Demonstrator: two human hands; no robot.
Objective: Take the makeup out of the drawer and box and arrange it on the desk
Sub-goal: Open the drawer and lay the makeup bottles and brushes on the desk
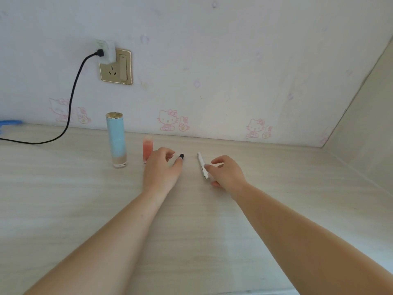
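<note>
Pale desk [63, 188] with blue bottle [116, 139], pink tube [147, 149]; hands: left [162, 169] on black stick [181, 156], right [226, 173] around white pen [202, 163].

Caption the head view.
Left hand holds black item, right hand holds white pen on desk.

Two bare forearms reach in from the lower edge, with no sleeve, watch, bracelet or ring showing on either. The left hand [162, 169] and the right hand [228, 174] are both ungloved, with slim fingers and short, plain-looking nails; finer detail is too small to tell.
</note>
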